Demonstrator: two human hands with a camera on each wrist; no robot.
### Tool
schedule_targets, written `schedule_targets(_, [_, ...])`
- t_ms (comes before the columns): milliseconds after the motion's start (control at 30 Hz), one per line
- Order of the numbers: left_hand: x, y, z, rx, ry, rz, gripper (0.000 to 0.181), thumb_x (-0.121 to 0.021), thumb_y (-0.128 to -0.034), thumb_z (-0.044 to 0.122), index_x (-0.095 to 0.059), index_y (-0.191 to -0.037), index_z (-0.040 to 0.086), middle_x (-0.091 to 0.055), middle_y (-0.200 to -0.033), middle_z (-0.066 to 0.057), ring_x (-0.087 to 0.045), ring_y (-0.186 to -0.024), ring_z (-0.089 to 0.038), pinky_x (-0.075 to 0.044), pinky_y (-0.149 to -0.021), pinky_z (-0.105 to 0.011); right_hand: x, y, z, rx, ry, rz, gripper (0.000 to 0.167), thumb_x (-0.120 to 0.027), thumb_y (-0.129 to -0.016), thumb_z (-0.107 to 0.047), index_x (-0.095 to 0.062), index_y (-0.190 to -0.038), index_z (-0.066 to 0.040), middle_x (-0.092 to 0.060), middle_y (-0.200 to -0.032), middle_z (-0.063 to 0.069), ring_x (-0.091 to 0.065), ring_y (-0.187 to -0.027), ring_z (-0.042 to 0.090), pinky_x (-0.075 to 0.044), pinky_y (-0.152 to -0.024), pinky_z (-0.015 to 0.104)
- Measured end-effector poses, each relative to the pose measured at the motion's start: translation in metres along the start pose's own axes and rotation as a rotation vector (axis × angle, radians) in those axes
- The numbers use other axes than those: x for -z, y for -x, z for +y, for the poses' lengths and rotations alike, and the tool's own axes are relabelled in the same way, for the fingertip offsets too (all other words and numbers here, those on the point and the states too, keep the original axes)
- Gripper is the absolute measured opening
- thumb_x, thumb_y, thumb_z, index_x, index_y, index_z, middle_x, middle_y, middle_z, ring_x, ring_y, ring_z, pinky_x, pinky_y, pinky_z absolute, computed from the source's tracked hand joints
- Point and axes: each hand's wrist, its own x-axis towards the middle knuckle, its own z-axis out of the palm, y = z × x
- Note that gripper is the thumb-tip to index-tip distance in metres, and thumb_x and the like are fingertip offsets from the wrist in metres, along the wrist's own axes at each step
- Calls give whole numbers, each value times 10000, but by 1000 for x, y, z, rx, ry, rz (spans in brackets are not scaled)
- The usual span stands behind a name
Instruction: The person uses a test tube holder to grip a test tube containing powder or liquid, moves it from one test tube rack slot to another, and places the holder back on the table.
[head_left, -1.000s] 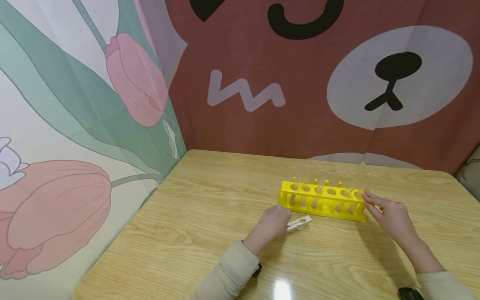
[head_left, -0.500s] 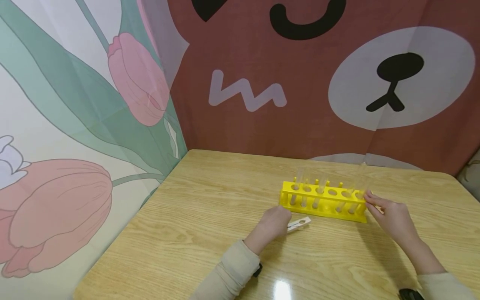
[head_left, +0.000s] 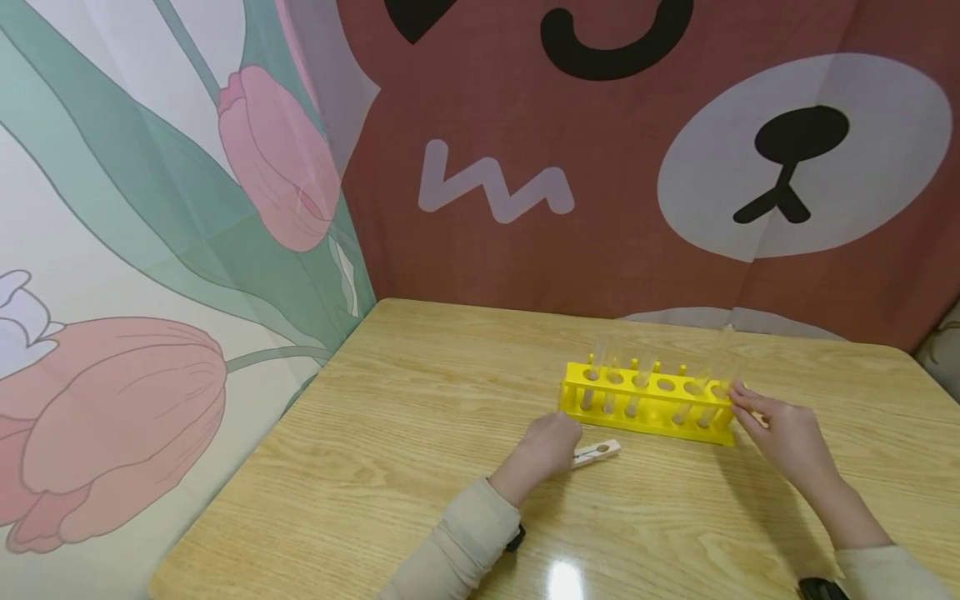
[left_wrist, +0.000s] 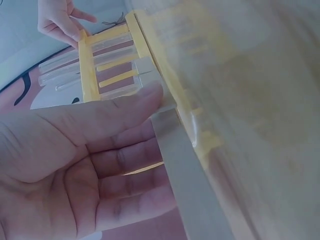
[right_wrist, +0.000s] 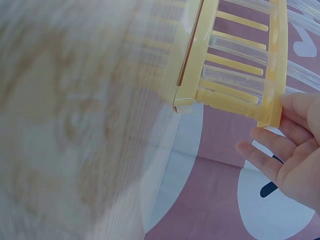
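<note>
A yellow test tube rack stands on the table with several clear test tubes upright or slightly leaning in its holes. The fourth hole from the left has no tube. My left hand is in front of the rack's left end and pinches a pale wooden test tube clamp, whose tip points right. In the left wrist view the thumb presses on the clamp. My right hand grips the right end of the rack's top plate. The right wrist view shows its thumb and fingers at that plate's corner.
The wood-grain table reaches back to a wall cloth with a brown bear print. A tulip-print cloth hangs along the left side. Pegs rise along the rack's rear edge.
The clamp's tip has dipped slightly towards the front, and its outline looks narrower. My left hand stays in nearly the same place. The right hand and the rack have not visibly moved.
</note>
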Motion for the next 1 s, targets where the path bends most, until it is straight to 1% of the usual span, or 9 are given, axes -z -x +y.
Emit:
schedule_targets(167, [-1, -2, 0, 3, -6, -29, 102, -661, -791, 122, -588, -721, 136, -467, -618, 50, -416, -563, -69, -371, -491, -190, 0, 0, 0, -3, 8, 3, 263, -670, -736, 49, -601, -973, 138, -554, -1025, 276, -565, -726, 447, -468, -544, 459])
schedule_targets(267, [-1, -3, 1, 13, -6, -42, 100, -656, -792, 114, -587, -723, 136, -468, -626, 45, -416, -571, -74, -372, -495, -193, -1, 0, 1, -2, 10, 4, 262, -670, -736, 47, -602, -972, 137, -555, -1025, 274, -567, -723, 445, -469, -542, 458])
schedule_targets(467, [-2, -3, 1, 28, -15, -58, 88, -680, -772, 119, -598, -748, 141, -488, -660, 44, -426, -595, -73, -385, -514, -193, 0, 0, 0, -11, 5, 0, 258, -668, -738, 49, -601, -971, 139, -555, -1027, 273, -560, -754, 454, -469, -545, 458])
schedule_targets(733, [-3, -4, 1, 39, -13, -68, 152, -743, -715, 156, -595, -749, 145, -491, -670, 49, -433, -603, -71, -394, -518, -198, -1, 0, 0, -26, 14, -12, 262, -670, -743, 39, -600, -978, 134, -553, -1034, 269, -560, -763, 453, -470, -549, 459])
schedule_targets(933, [-4, -5, 0, 45, 16, -93, 141, -734, -726, 141, -596, -753, 141, -480, -660, 49, -421, -592, -78, -381, -508, -200, -1, -1, -1, -45, -1, -14, 259, -652, -754, 45, -595, -989, 136, -548, -1041, 275, -570, -765, 444, -469, -548, 453])
schedule_targets(1000, [-4, -6, 0, 46, 24, -95, 139, -732, -726, 136, -596, -754, 140, -479, -657, 49, -418, -588, -80, -379, -503, -201, -2, -1, 0, -66, 2, -11, 259, -651, -760, 35, -598, -997, 125, -552, -1046, 261, -578, -775, 426, -470, -544, 443])
